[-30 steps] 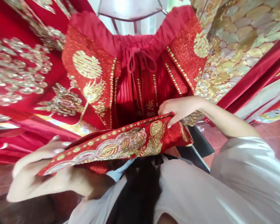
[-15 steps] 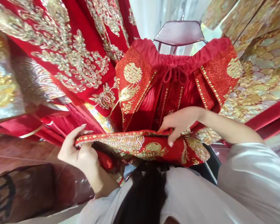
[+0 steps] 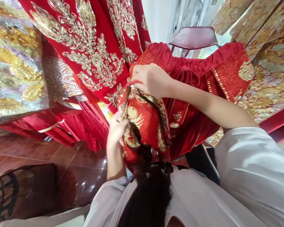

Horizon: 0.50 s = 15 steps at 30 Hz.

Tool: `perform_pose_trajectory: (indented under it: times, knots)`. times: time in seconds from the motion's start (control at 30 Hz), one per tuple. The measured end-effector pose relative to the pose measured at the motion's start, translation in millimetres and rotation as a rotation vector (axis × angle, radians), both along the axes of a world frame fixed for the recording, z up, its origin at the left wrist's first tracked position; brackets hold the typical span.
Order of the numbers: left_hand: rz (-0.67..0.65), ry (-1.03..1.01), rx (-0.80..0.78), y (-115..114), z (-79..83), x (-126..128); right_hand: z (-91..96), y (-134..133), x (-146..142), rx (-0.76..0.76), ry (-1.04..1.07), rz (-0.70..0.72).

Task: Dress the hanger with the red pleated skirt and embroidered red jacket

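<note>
A red skirt with gold embroidery and a gathered, tied waistband hangs over a chair. An embroidered red and gold panel is lifted in front of it, its beaded edge folded. My left hand is closed on the panel's left edge, thumb showing over the fabric. Higher up, my right hand pinches the panel's upper edge near the skirt's left side; its fingertips are partly hidden by cloth. Whether panel and skirt are joined, I cannot tell.
Behind the skirt stands the chair's dark red backrest. A red gown with silver-gold beadwork hangs at the left, beside a yellow and silver garment. Gold scale-patterned cloth hangs at the right. A dark bag sits on the tiled floor.
My right hand has moved up and left, raising the panel's edge. My left hand has shifted right and slightly up, and the panel now hangs bunched between both hands. The view has shifted a little.
</note>
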<state>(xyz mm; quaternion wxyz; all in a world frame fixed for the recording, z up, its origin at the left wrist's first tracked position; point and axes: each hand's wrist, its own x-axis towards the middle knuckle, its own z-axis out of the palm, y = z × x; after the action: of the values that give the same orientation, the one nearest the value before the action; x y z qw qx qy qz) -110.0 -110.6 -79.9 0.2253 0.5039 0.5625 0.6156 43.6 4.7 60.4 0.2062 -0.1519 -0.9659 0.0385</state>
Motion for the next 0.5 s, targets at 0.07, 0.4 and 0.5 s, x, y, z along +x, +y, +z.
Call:
perform_pose_trajectory:
  times: [0.07,0.4,0.5]
  knots:
    - [0.008,-0.066,-0.016,4,15.4,-22,-5.7,25,-15,0.077,0.101,-0.012]
    - [-0.141,0.108,0.22,27,64.5,-65,1.7,53,-11,0.169,0.196,-0.034]
    - [-0.196,0.179,0.228,33,68.5,-61,2.9,25,23,0.147,0.169,-0.021]
